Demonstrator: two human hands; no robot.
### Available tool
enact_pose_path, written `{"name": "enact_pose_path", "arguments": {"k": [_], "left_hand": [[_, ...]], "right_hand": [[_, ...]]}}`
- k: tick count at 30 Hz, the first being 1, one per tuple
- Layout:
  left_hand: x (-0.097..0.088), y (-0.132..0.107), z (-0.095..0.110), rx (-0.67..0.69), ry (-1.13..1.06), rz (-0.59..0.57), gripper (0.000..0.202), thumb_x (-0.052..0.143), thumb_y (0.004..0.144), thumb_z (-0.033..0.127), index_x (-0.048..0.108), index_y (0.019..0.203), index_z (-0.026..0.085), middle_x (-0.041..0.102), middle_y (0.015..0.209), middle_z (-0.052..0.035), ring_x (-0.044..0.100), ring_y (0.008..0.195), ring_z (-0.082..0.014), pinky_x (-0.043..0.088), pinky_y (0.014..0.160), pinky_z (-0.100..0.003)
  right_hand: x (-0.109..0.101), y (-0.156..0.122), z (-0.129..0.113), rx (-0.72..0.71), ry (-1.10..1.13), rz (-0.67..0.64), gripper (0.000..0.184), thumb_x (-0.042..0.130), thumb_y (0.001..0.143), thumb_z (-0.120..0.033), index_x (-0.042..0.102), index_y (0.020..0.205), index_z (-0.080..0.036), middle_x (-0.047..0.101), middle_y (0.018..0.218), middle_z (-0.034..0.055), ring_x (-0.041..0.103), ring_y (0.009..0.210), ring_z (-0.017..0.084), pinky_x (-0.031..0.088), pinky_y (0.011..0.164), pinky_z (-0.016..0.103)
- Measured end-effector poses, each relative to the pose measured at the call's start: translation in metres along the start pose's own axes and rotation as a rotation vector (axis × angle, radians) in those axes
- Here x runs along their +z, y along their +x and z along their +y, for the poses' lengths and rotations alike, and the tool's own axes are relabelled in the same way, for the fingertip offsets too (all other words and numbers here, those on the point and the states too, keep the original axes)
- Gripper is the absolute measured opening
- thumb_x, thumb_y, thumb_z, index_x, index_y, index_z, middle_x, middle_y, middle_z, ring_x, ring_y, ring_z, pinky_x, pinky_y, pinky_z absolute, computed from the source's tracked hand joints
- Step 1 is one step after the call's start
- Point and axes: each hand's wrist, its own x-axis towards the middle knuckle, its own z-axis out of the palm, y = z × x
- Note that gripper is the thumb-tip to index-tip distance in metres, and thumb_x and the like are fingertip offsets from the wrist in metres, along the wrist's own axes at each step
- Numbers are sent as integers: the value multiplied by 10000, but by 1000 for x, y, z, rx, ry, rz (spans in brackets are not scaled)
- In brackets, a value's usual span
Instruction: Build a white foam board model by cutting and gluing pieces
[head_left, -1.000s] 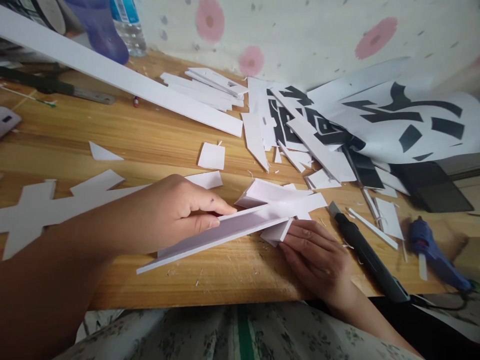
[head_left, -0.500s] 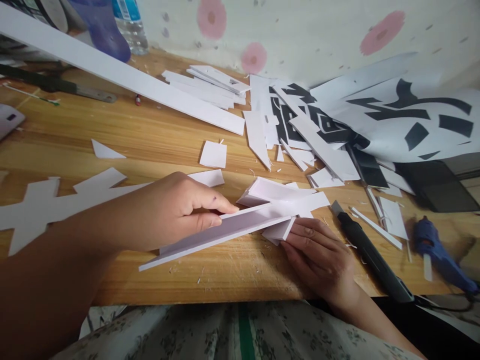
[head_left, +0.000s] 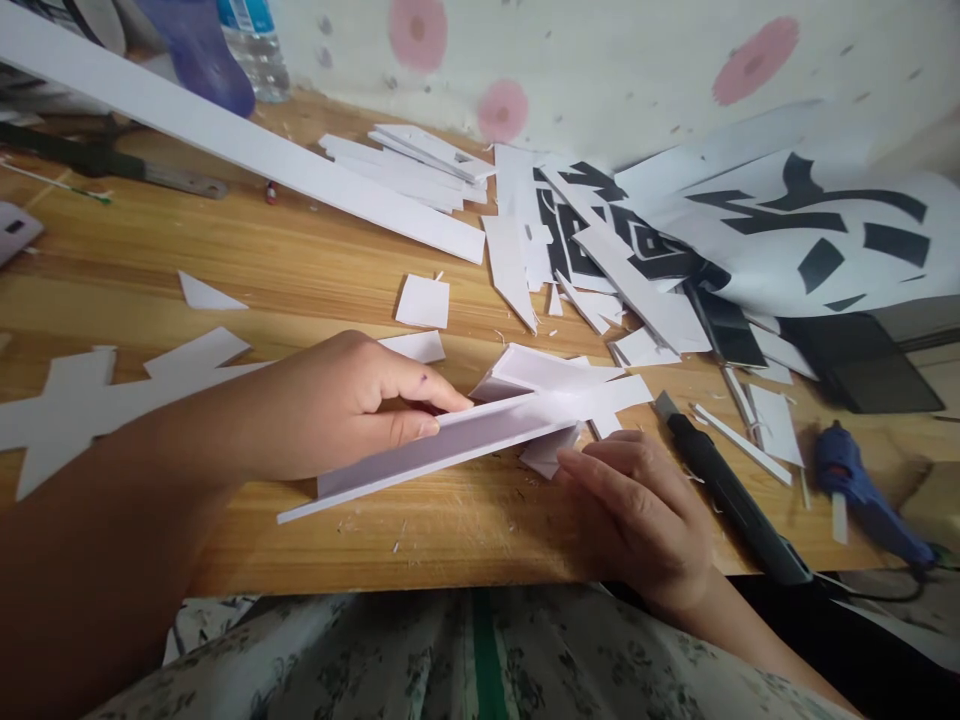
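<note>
My left hand is closed on a long white foam-board strip that stands on edge on the wooden table, thumb in front and fingers over its top. Beside the strip's right end, my right hand rests with fingers curved and its fingertips against a small white foam-board piece. More white pieces are joined behind the strip. A black utility knife lies just right of my right hand.
A blue glue gun lies at the right edge. Printed sheets with black shapes and foam-board offcuts cover the back right. A long white board, a bottle and a white cut-out are on the left.
My right hand has drawn back slightly and lifted off the small piece, its fingers now curled near it. The left hand still holds the strip upright.
</note>
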Motion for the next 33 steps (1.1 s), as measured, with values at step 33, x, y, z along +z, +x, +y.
{"name": "enact_pose_path", "arguments": {"k": [33], "left_hand": [[-2, -2, 3, -1, -3, -16, 341, 488, 847, 403, 661, 1129, 319, 697, 1109, 46, 632, 908, -177, 458, 758, -219]], "right_hand": [[1, -5, 4, 135, 62, 221, 536, 581, 779, -32, 572, 1255, -279, 665, 804, 24, 613, 689, 174, 510, 605, 333]]}}
